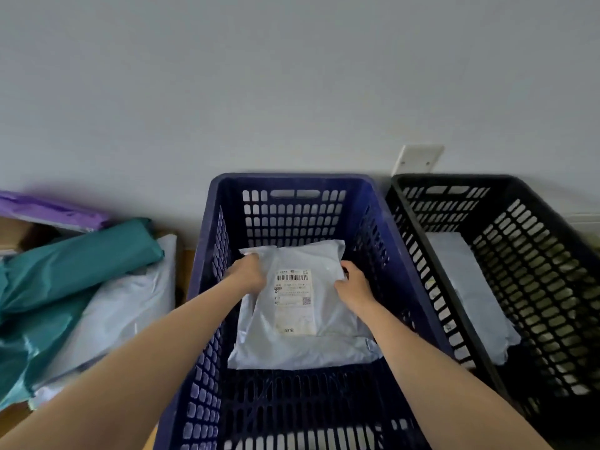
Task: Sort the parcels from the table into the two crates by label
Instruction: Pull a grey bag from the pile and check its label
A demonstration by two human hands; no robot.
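Observation:
A white poly-mailer parcel (pixel 302 345) with a barcode label facing up lies inside the blue crate (pixel 292 181). My left hand (pixel 248 274) grips its far left corner. My right hand (pixel 354 285) holds its right edge with curled fingers. Both forearms reach down into the crate. To the right stands the black crate (pixel 454 181), with another white parcel (pixel 470 297) on its floor. On the table at the left lie a teal parcel (pixel 65 264), a white parcel (pixel 120 306) under it and a purple parcel (pixel 55 211) behind.
A plain wall rises right behind both crates, with a white wall plate (pixel 418 159) above the black crate. The wooden table (pixel 185 271) shows between the parcel pile and the blue crate.

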